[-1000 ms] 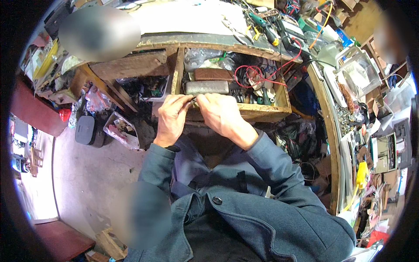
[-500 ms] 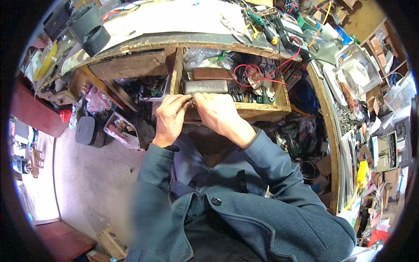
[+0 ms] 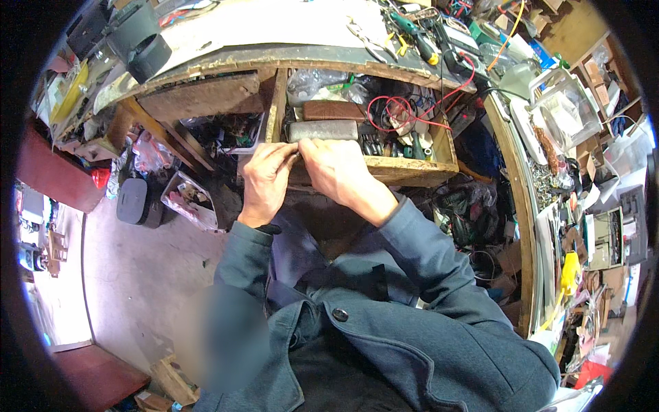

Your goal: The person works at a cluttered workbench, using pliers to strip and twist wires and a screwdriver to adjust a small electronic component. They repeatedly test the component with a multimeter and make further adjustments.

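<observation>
My left hand (image 3: 263, 180) and my right hand (image 3: 340, 175) meet at the front left of an open wooden drawer (image 3: 412, 172). The fingers of both are closed, pinched together around something small and dark that I cannot make out. Just beyond my right hand, inside the drawer, lie a grey oblong block (image 3: 324, 130) and a brown oblong case (image 3: 334, 110). Farther right in the drawer are a loop of red wire (image 3: 391, 115) and a green-handled tool (image 3: 417, 147), with several small dark pieces beside it.
On the bench top (image 3: 274, 31) above the drawer lie pliers (image 3: 367, 44) and a green screwdriver (image 3: 405, 24). A black bin (image 3: 137, 202) and an open box (image 3: 191, 202) stand on the floor at left. Cluttered shelving and a yellow object (image 3: 570, 271) fill the right.
Both hands have shifted very slightly up in the picture, still pinched together. The whole view has moved a little; nothing has visibly been let go.
</observation>
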{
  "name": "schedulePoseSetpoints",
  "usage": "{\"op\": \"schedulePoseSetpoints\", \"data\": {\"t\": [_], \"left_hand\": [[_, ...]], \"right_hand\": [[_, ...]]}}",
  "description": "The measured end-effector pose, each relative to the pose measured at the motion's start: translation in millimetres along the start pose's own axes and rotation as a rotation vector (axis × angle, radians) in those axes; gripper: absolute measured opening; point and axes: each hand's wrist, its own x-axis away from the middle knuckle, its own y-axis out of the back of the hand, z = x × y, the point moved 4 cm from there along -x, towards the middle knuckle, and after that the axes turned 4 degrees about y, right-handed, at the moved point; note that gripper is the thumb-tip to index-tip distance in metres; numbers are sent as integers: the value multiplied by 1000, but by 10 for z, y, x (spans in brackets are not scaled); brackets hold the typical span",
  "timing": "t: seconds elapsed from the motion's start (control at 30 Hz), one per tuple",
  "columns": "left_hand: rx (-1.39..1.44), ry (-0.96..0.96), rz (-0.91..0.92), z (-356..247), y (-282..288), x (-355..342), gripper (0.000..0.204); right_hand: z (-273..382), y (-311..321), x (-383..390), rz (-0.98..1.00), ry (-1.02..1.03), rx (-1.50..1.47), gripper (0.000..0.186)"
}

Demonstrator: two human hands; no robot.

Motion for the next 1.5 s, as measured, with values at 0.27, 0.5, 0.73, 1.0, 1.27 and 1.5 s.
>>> {"op": "schedulePoseSetpoints", "data": {"t": [0.27, 0.5, 0.73, 1.0, 1.27, 1.5], "left_hand": [[16, 16, 33, 16, -1, -4, 22], [36, 25, 36, 5, -10, 13, 21], [36, 25, 47, 35, -2, 4, 21], [19, 13, 40, 60, -14, 6, 22], [30, 8, 45, 12, -8, -12, 21], [5, -2, 29, 35, -9, -3, 21]], "right_hand": [[-15, 5, -42, 75, -30, 19, 13], [-35, 69, 90, 92, -65, 27, 11], [-38, 89, 30, 107, -29, 52, 14], [-50, 62, 48, 101, -2, 37, 14], [-42, 34, 28, 26, 18, 43, 13], [-40, 50, 16, 85, 16, 10, 14]]}}
